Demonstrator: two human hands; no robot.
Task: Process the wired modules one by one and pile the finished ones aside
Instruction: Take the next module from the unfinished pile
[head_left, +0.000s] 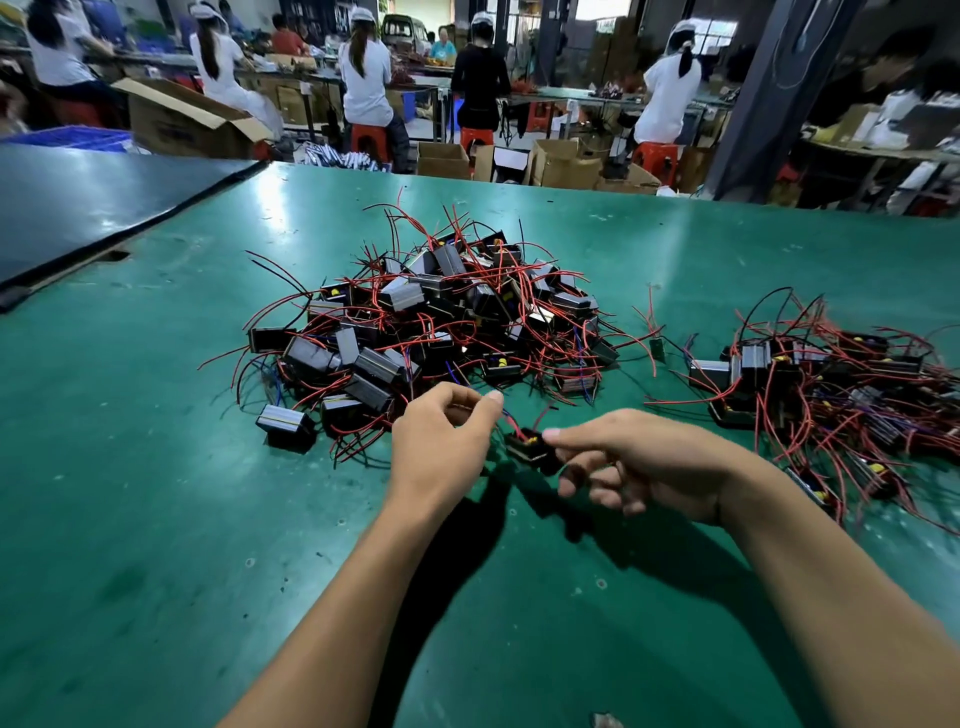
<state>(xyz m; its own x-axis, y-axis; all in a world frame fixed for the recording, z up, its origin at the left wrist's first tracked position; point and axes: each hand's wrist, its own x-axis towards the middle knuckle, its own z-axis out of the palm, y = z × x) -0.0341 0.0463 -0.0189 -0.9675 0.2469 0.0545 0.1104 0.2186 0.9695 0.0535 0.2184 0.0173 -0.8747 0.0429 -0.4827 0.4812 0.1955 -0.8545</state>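
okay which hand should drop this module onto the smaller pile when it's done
Probably the right. The right hand grips the module, and the smaller pile lies on that side. The left hand only pinches its wires and would have to reach across.

A green table (156, 467) fills the foreground, with a dark glossy board (104, 208) along its far left. Beyond it, people in white tops (365, 78) sit on red stools (370, 140) at benches, among open cardboard boxes (176, 122).
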